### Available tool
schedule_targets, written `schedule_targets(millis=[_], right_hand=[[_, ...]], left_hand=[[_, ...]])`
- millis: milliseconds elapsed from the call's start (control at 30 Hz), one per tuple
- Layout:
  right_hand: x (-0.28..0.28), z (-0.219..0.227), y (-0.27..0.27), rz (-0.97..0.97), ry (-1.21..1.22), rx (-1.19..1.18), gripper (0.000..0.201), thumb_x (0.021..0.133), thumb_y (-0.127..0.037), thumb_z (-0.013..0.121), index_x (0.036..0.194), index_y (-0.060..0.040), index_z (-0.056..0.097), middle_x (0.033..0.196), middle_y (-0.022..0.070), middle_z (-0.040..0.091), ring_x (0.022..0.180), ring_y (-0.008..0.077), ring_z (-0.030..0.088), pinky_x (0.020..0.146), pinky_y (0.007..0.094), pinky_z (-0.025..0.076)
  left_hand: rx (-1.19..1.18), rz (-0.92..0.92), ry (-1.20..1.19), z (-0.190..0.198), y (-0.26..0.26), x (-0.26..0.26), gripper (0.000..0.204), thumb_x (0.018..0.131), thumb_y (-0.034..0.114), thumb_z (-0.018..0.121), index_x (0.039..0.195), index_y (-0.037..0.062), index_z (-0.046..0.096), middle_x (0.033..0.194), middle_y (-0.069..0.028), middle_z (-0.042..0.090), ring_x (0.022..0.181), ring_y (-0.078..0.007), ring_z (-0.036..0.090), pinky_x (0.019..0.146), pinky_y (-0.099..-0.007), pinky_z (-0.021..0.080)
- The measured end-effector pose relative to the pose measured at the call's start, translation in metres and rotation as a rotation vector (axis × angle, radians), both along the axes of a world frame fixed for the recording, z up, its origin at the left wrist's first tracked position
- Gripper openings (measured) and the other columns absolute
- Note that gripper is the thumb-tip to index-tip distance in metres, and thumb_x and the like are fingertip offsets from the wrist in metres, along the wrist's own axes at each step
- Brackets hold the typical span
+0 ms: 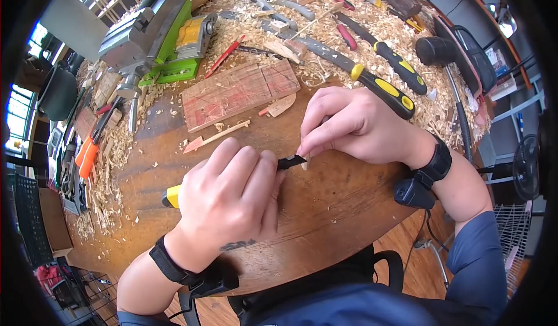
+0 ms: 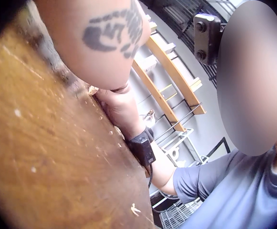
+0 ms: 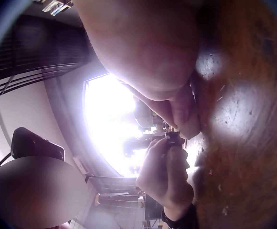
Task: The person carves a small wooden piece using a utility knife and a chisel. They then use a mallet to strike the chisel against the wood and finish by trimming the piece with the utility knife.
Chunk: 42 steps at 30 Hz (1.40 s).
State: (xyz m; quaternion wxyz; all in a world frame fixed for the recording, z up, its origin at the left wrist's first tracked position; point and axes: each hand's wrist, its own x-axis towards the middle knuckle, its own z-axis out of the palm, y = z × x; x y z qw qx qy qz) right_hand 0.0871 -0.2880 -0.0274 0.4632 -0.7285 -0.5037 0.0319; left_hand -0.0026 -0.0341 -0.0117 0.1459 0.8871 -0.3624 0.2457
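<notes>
In the head view my left hand [image 1: 226,195] is curled round a knife with a yellow and black handle [image 1: 172,197], its dark blade [image 1: 290,162] pointing right. My right hand [image 1: 363,125] pinches a small pale piece of wood [image 1: 305,164] between thumb and fingers, at the blade's tip. Most of the piece is hidden by the fingers. In the right wrist view the left hand [image 3: 164,174] grips the black part of the knife [image 3: 172,138] close to the right fingers. The left wrist view shows the right hand [image 2: 121,107] past the left forearm.
Behind the hands lie a reddish board [image 1: 238,93], a thin wooden stick [image 1: 218,135] and a red pencil [image 1: 225,55]. A green and grey vise [image 1: 174,70] stands at the back left. Files [image 1: 337,55], a black mallet [image 1: 436,51], orange-handled tool [image 1: 87,156] and wood shavings [image 1: 389,73] surround the work area.
</notes>
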Motion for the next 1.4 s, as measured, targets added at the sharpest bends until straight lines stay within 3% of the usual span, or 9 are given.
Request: schedule_targets(millis=[100, 367, 467, 533, 900, 967, 1033, 1133, 1400], right_hand=[[-0.0020, -0.0018, -0.0007, 0.002, 0.028, 0.006, 0.018, 0.084, 0.000, 0.084, 0.098, -0.0106, 0.087, 0.095, 0.0004, 0.074, 0.093, 0.0206, 0.067, 0.083, 0.0349, 0.054], [-0.0012, -0.0004, -0.0006, -0.011, 0.026, -0.017, 0.017, 0.085, -0.003, 0.084, 0.098, -0.0123, 0.087, 0.095, 0.0018, 0.076, 0.093, 0.0214, 0.070, 0.083, 0.0352, 0.056], [-0.0011, 0.0003, -0.0001, -0.015, 0.016, -0.025, 0.016, 0.086, -0.006, 0.084, 0.099, -0.0141, 0.088, 0.096, 0.0030, 0.077, 0.092, 0.0222, 0.071, 0.083, 0.0355, 0.058], [-0.0008, 0.0009, -0.0006, -0.015, 0.014, -0.032, 0.016, 0.086, -0.007, 0.084, 0.099, -0.0143, 0.088, 0.095, 0.0029, 0.077, 0.093, 0.0222, 0.071, 0.083, 0.0355, 0.057], [-0.0016, -0.0043, 0.0000, 0.011, -0.023, 0.004, 0.023, 0.083, 0.003, 0.083, 0.101, -0.0114, 0.086, 0.096, 0.0009, 0.073, 0.091, 0.0213, 0.066, 0.081, 0.0358, 0.053], [-0.0016, -0.0055, -0.0001, 0.014, -0.022, 0.007, 0.023, 0.083, 0.003, 0.083, 0.100, -0.0115, 0.086, 0.096, 0.0010, 0.073, 0.091, 0.0213, 0.066, 0.081, 0.0358, 0.053], [-0.0013, -0.0040, -0.0003, 0.017, -0.024, 0.010, 0.022, 0.083, 0.003, 0.083, 0.100, -0.0116, 0.086, 0.096, 0.0010, 0.073, 0.092, 0.0212, 0.066, 0.081, 0.0358, 0.053], [-0.0020, -0.0009, -0.0007, -0.018, 0.005, -0.046, 0.015, 0.088, -0.009, 0.083, 0.101, -0.0149, 0.088, 0.098, 0.0023, 0.076, 0.095, 0.0231, 0.071, 0.085, 0.0360, 0.057], [-0.0011, -0.0024, -0.0006, 0.008, 0.010, -0.002, 0.018, 0.084, 0.001, 0.083, 0.099, -0.0107, 0.086, 0.096, 0.0007, 0.073, 0.094, 0.0214, 0.066, 0.084, 0.0356, 0.053]], left_hand=[[0.005, -0.009, -0.010, -0.0019, -0.0011, 0.0008, 0.027, 0.072, 0.012, 0.078, 0.095, 0.0004, 0.072, 0.079, -0.0050, 0.056, 0.069, -0.0219, 0.059, 0.053, -0.0330, 0.048], [0.060, -0.022, 0.003, 0.0006, -0.0028, -0.0023, 0.025, 0.071, 0.013, 0.077, 0.093, 0.0019, 0.073, 0.078, -0.0039, 0.056, 0.069, -0.0194, 0.058, 0.050, -0.0312, 0.047], [0.079, -0.068, 0.088, 0.0013, -0.0030, -0.0062, 0.024, 0.072, 0.005, 0.079, 0.094, -0.0025, 0.072, 0.074, -0.0086, 0.056, 0.062, -0.0267, 0.056, 0.051, -0.0368, 0.046], [0.054, -0.053, 0.009, -0.0014, -0.0005, -0.0020, 0.026, 0.068, 0.013, 0.076, 0.091, 0.0018, 0.072, 0.078, -0.0046, 0.057, 0.069, -0.0206, 0.058, 0.051, -0.0312, 0.047], [0.006, 0.006, -0.026, -0.0007, -0.0023, -0.0001, 0.025, 0.069, 0.011, 0.077, 0.092, 0.0010, 0.071, 0.077, -0.0049, 0.054, 0.068, -0.0219, 0.057, 0.054, -0.0329, 0.047], [-0.031, -0.016, 0.064, 0.0023, -0.0034, -0.0016, 0.024, 0.071, 0.004, 0.079, 0.093, -0.0021, 0.072, 0.074, -0.0094, 0.057, 0.064, -0.0280, 0.058, 0.052, -0.0384, 0.046], [0.025, -0.032, 0.081, 0.0023, -0.0050, -0.0063, 0.024, 0.071, 0.003, 0.078, 0.093, -0.0020, 0.072, 0.074, -0.0092, 0.057, 0.064, -0.0274, 0.057, 0.051, -0.0379, 0.046], [0.056, -0.072, 0.102, 0.0021, -0.0064, -0.0076, 0.024, 0.069, 0.003, 0.078, 0.092, -0.0017, 0.072, 0.074, -0.0091, 0.056, 0.062, -0.0266, 0.055, 0.051, -0.0372, 0.045], [-0.045, -0.008, 0.034, 0.0046, -0.0037, -0.0030, 0.024, 0.070, 0.003, 0.078, 0.092, -0.0019, 0.071, 0.074, -0.0095, 0.056, 0.062, -0.0283, 0.056, 0.052, -0.0385, 0.046]])
